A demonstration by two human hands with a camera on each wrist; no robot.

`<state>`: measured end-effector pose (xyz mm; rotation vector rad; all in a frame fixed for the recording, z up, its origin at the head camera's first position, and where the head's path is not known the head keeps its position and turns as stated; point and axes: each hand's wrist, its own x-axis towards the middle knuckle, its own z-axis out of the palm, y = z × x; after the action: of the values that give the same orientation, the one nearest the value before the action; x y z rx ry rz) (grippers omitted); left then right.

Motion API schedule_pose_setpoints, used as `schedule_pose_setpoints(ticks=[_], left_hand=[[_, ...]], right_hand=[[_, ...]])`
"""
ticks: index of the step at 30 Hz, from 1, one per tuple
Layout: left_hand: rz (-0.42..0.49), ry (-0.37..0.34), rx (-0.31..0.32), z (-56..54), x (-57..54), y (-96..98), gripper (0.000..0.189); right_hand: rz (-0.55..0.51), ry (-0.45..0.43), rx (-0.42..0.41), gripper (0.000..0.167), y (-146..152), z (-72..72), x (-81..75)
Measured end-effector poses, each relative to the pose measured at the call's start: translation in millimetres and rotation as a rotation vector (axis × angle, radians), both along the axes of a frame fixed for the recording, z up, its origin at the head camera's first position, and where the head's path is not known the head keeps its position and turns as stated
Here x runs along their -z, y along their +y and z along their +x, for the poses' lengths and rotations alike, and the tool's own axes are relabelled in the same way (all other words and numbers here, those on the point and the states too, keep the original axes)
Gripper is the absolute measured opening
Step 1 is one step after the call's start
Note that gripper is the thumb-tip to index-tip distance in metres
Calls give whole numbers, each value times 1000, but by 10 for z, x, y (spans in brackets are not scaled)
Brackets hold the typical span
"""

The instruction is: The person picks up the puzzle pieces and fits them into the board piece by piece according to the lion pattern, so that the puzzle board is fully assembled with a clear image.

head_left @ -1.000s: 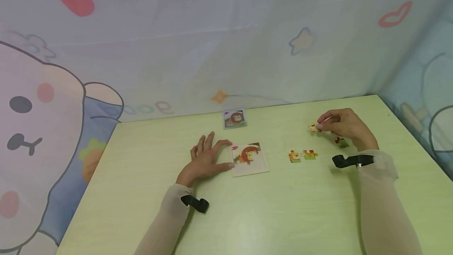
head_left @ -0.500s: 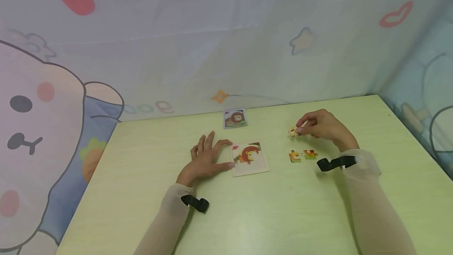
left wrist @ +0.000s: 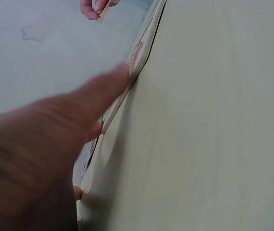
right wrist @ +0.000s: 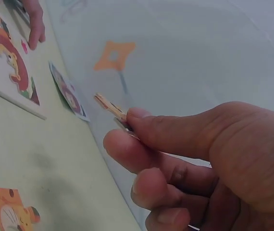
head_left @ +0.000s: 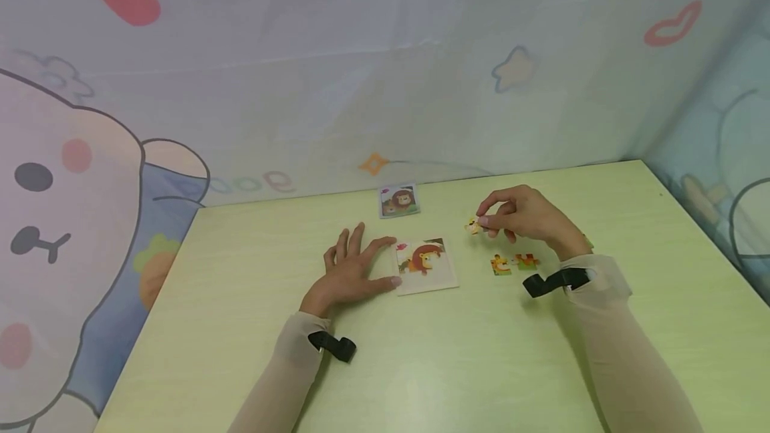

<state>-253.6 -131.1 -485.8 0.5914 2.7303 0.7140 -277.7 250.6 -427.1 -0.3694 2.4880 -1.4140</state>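
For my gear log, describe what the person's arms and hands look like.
The left sleeve and right sleeve are plain beige, reaching the wrists. A black device is worn at each cuff: the left device and the right device, with no cable visible. The left hand and right hand are bare, without gloves.

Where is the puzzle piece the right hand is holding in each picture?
Head: puzzle piece right of centre, in the right hand.
Left wrist: puzzle piece at the top, left of centre.
Right wrist: puzzle piece just left of centre.
Shared landmark: the lion board, in all three views.
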Motion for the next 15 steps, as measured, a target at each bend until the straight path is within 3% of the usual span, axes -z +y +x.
schedule_pose_setpoints(ticks=[6,15], left_hand=[[-48,-11,26,18,-41,-9,101],[-37,0,24,-18,38,-20,102]], right_hand=[[-8,-4,-37,19,-99,7,50],[55,-37,-81,20,-342,-16,156]])
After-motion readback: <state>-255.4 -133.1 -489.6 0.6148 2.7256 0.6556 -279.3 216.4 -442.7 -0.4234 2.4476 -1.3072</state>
